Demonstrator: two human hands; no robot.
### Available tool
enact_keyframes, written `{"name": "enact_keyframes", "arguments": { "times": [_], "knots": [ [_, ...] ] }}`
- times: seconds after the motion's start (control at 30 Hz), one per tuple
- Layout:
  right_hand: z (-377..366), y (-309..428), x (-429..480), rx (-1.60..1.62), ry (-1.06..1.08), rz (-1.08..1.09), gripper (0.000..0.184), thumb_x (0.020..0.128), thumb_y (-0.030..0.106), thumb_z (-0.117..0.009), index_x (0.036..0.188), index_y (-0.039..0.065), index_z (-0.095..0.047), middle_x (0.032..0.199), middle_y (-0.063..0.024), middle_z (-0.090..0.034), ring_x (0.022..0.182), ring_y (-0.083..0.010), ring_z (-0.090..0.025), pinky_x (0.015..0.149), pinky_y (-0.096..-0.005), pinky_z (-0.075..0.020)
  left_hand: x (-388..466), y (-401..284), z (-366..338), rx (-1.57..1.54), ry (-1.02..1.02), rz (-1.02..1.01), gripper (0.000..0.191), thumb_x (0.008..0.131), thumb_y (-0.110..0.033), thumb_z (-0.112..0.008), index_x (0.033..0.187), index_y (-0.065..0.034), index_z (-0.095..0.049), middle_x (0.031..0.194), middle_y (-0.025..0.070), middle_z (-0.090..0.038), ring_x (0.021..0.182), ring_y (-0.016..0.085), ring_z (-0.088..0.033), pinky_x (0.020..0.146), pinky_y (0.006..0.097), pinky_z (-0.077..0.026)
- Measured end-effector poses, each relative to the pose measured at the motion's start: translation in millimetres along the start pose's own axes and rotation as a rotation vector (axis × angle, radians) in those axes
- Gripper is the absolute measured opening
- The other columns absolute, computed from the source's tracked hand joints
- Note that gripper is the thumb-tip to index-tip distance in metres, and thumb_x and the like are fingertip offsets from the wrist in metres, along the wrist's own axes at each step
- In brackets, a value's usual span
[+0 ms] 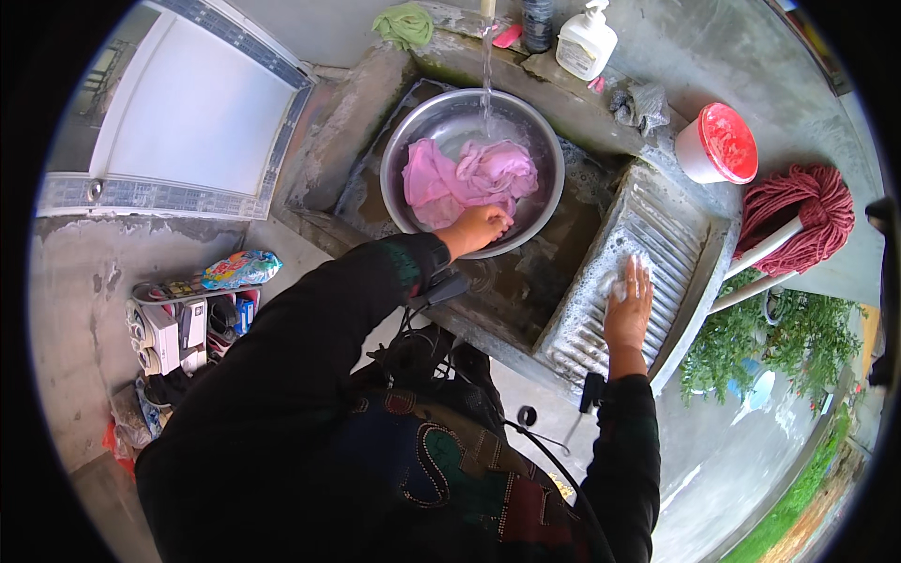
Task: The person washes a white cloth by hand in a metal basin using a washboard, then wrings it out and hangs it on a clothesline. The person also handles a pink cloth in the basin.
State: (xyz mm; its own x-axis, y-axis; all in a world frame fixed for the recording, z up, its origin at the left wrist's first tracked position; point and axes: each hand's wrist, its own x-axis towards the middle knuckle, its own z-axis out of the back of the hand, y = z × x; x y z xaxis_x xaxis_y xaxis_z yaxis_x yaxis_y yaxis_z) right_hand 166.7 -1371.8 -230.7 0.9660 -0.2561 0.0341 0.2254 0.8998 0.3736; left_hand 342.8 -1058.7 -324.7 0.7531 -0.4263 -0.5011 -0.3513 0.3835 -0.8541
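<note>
A stainless-steel basin [549,200] stands in a concrete sink, with water running into it from a tap [487,8]. Inside lies a wet, bunched pink cloth [450,179]. My left hand [481,229] reaches over the basin's near rim, by the lower edge of the cloth. Its fingers are curled; whether they grip anything is hidden. To the right, my right hand [630,302] lies palm down with fingers extended on a ribbed concrete washboard [672,281]. White suds cover the ribs around that hand and show beside its fingers.
Along the sink's back ledge are a green cloth [405,26], a white pump bottle [586,42] and a crumpled grey cloth [644,107]. A red-lidded bucket [716,144] and a red string mop [799,218] stand right. A shoe rack [193,292] stands left, below a white door [200,102].
</note>
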Motion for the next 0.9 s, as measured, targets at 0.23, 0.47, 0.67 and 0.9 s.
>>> {"name": "enact_keyframes", "arguments": {
  "times": [0.23,0.47,0.67,0.9],
  "knots": [
    [30.3,44.9,-90.8,-0.023,0.312,0.139,0.073,0.083,-0.001,-0.075,0.151,0.018,-0.055,0.159,-0.0149,-0.047,0.149,-0.0381,-0.041,0.125,-0.0535,-0.0295,42.9,33.7,-19.4,0.392,-0.021,0.021,0.036,0.107,-0.029,-0.054,0.127,-0.0023,-0.068,0.122,0.0157,-0.072,0.110,0.033,-0.069,0.097,0.0425,-0.054],
    [-5.9,1.9,-3.2,-0.015,-0.073,-0.103,0.055,0.099,0.013,-0.065,0.152,0.014,-0.053,0.161,-0.0144,-0.046,0.152,-0.0350,-0.036,0.127,-0.0500,-0.0247,48.5,40.7,6.2,0.615,-0.392,0.184,0.045,0.101,-0.036,-0.056,0.114,0.0060,-0.068,0.118,0.0310,-0.070,0.114,0.048,-0.066,0.096,0.0501,-0.053],
    [23.1,55.1,-79.7,-0.015,0.218,0.086,0.075,0.080,0.004,-0.079,0.150,0.021,-0.056,0.161,-0.0120,-0.044,0.149,-0.0361,-0.041,0.126,-0.0509,-0.0306,44.9,46.0,2.4,-0.129,-0.198,0.389,0.042,0.111,-0.035,-0.047,0.127,-0.0001,-0.064,0.121,0.0151,-0.068,0.103,0.027,-0.070,0.090,0.0401,-0.059],
    [-1.5,23.5,-6.0,-0.075,0.005,-0.053,0.060,0.100,0.023,-0.065,0.158,0.021,-0.046,0.165,-0.0098,-0.041,0.154,-0.0326,-0.033,0.129,-0.0476,-0.0211,11.8,-17.4,-18.1,-0.689,0.150,0.319,0.041,0.107,-0.040,-0.060,0.110,0.0000,-0.069,0.110,0.0130,-0.072,0.101,0.024,-0.072,0.095,0.0369,-0.061]
  ]
}}
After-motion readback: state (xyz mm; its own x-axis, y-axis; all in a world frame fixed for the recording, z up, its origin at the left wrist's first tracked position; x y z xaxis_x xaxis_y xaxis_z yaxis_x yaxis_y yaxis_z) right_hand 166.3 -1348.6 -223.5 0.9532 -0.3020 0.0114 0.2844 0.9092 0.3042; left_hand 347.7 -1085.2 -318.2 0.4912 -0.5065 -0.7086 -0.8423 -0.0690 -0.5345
